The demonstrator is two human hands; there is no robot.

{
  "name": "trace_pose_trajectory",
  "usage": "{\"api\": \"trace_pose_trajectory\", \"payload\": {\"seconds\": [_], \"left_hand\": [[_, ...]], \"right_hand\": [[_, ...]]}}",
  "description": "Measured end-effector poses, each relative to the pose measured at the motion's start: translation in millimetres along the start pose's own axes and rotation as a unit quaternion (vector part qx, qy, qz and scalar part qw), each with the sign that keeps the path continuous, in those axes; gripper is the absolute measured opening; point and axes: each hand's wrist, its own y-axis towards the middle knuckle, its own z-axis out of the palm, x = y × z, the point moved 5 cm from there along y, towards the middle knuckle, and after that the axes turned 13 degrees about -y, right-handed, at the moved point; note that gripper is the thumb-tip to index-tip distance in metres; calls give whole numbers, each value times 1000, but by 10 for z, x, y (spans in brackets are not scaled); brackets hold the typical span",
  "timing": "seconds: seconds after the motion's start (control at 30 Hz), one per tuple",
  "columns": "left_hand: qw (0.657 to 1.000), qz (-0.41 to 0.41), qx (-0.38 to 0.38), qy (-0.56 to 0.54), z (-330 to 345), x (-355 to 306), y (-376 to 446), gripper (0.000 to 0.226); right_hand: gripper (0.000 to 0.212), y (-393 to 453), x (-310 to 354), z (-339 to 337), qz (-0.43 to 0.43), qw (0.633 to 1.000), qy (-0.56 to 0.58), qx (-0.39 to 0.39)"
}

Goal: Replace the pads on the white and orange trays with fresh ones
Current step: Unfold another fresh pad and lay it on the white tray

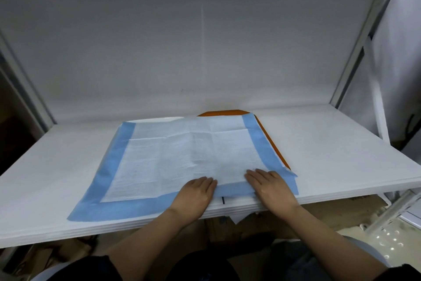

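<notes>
Two hands flat, ungripping: left hand [196,192], right hand [271,186] pressing near edge of blue-bordered white absorbent pad [182,155] | pad covers orange plastic tray [227,113] | white tray barely visible behind pad; smoothing apparently remains.

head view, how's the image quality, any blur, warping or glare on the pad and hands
Head view: even, soft light with no glare on the pad; shelf frame bows outward from wide-angle distortion; right edge is smeared with motion blur; left hand and right hand look slightly soft; under the shelf it is dim.
</notes>
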Motion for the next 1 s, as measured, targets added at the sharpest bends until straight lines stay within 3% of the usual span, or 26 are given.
{"api": "trace_pose_trajectory", "payload": {"seconds": [0.27, 0.33, 0.4, 0.47, 0.5, 0.57, 0.63, 0.73, 0.8, 0.87, 1.0], "left_hand": [[1000, -11, 21, -5, 57, 9, 6, 65], [999, -23, 26, -25, 51, 23, 28, 67], [998, -38, 42, -38, 36, 0, 69, 71], [997, -41, 48, -41, 29, -52, 120, 70], [997, -47, 47, -43, 20, -70, 146, 68], [996, -63, 47, -52, 18, -91, 211, 61], [992, -81, 48, -80, -9, -137, 280, 52], [978, -138, 73, -140, -23, -175, 361, 43], [966, -175, 50, -181, -22, -160, 390, 41], [956, -197, 33, -217, -15, -133, 393, 40], [969, -146, 53, -194, 3, -129, 355, 41]], "right_hand": [[65, -264, -369, 92, 75, 995, -21, 60], [68, -368, -504, 145, 141, 985, -10, 97], [65, -497, -649, 196, 265, 956, 47, 117], [60, -621, -748, 218, 427, 879, 169, 127], [57, -658, -775, 192, 516, 810, 257, 103], [48, -705, -763, 174, 652, 632, 419, 32], [40, -703, -675, 197, 715, 480, 508, 2], [50, -707, -459, 252, 750, 305, 587, -1], [59, -714, -368, 265, 750, 240, 616, -1], [59, -694, -291, 238, 725, 204, 657, -10], [60, -561, -98, 147, 671, 226, 706, 4]]}}
